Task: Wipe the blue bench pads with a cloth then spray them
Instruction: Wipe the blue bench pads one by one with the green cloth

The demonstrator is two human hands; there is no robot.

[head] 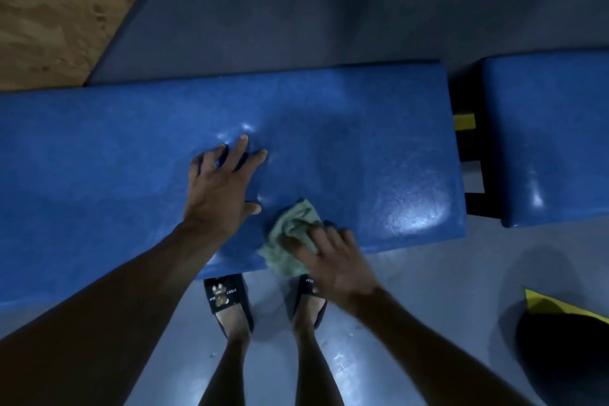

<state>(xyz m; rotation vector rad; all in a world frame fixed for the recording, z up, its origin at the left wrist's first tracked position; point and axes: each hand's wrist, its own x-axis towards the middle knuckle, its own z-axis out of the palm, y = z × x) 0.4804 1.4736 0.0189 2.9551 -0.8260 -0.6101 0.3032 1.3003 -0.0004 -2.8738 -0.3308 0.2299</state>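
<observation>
Right hand [333, 260] grips green cloth [290, 241] (bunched) on blue bench pad [362, 142]; left hand [220, 188] flat, fingers spread.

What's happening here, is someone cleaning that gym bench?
Yes. A person stands over the long blue bench pad and wipes it near its front edge with a crumpled green cloth, held under the right hand. The left hand is pressed flat on the pad with fingers spread. A second blue pad sits to the right. No spray bottle is in view.
</observation>
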